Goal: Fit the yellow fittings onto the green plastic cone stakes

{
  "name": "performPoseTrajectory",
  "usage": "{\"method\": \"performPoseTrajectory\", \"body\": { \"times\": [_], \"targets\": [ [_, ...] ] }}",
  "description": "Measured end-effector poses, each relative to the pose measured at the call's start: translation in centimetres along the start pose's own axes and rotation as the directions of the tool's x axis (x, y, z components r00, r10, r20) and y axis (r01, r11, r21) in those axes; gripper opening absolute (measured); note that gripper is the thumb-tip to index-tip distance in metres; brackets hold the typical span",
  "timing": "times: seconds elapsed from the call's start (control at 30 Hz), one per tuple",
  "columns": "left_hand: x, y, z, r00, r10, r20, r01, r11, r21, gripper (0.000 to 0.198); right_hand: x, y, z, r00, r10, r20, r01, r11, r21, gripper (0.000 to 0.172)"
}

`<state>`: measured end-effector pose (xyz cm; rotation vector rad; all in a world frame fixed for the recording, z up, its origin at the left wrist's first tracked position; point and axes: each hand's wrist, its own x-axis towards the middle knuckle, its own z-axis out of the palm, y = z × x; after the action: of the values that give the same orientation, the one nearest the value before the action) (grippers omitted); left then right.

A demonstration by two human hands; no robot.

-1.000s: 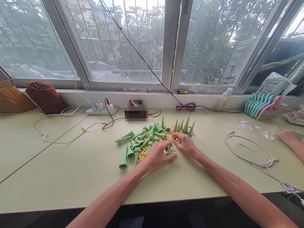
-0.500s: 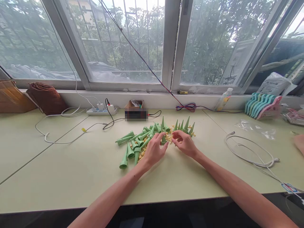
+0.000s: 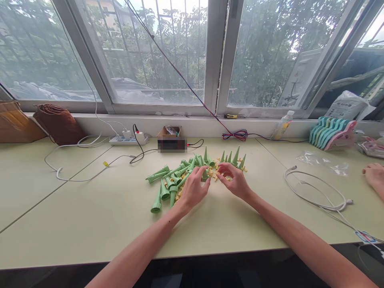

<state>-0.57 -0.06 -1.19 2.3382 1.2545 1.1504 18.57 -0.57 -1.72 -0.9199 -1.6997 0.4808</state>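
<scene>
My left hand [image 3: 196, 186] curls its fingers and thumb round a green plastic watering spike [image 3: 205, 174], mostly hidden by the fingers. Facing it, my right hand [image 3: 235, 181] pinches a small yellow plastic valve [image 3: 217, 174] at its fingertips. The two hands are close but apart. To the left lies a heap of green spikes [image 3: 173, 190], some with threaded, open ends, with yellow pieces [image 3: 177, 196] among them. Several green spikes with yellow valves [image 3: 235, 157] stand point-up behind my right hand. Loose yellow valves [image 3: 212, 172] lie between the hands.
Behind the heap are a small open box [image 3: 172, 144] and a power strip [image 3: 129, 140]. A bottle [image 3: 283, 125], a stack of hangers [image 3: 331, 134] and a coiled white cable [image 3: 318, 196] are on the right. Another person's hand [image 3: 375, 176] rests at the right edge.
My left hand has shifted slightly left with the green spike, and the yellow valve at my right fingertips shows more clearly. The other person's hand has come further into view at right.
</scene>
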Motion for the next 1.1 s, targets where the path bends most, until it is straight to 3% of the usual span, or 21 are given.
{"method": "performPoseTrajectory", "body": {
  "times": [1.1],
  "targets": [
    [-0.10, 0.13, 0.24, 1.000, 0.016, 0.021, -0.016, 0.999, -0.043, 0.031, -0.02, 0.20, 0.07, 0.998, -0.004, 0.056, 0.004, 1.000, 0.005, 0.029]
  ]
}}
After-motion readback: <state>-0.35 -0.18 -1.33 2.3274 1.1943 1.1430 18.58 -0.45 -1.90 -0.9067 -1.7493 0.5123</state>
